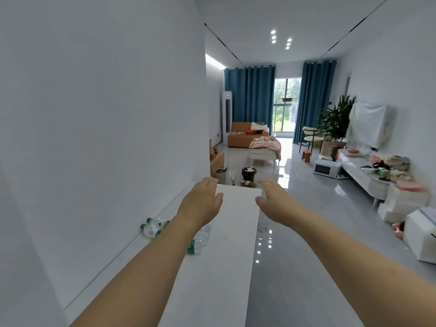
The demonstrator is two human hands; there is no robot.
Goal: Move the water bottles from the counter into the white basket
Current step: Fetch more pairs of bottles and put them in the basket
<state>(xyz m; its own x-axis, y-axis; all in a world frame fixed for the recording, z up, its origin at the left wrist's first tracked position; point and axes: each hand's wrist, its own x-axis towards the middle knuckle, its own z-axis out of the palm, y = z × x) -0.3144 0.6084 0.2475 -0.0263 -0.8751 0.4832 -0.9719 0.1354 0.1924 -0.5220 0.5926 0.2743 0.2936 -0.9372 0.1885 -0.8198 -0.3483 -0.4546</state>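
Head view: left arm (146,260) across bottles (198,241)

At your ten o'clock, two clear water bottles (154,226) with green caps and labels lie on their sides on the white surface (226,267), tight to the wall. A third clear bottle (199,241) with a green label lies nearer centre, partly hidden behind your forearm.

2 water bottles (154,227) lie on the counter (219,279) beside the wall (101,138) at left; another bottle (199,241) lies right of them, partly behind the left forearm (146,267). Both hands hover above the counter's far end.
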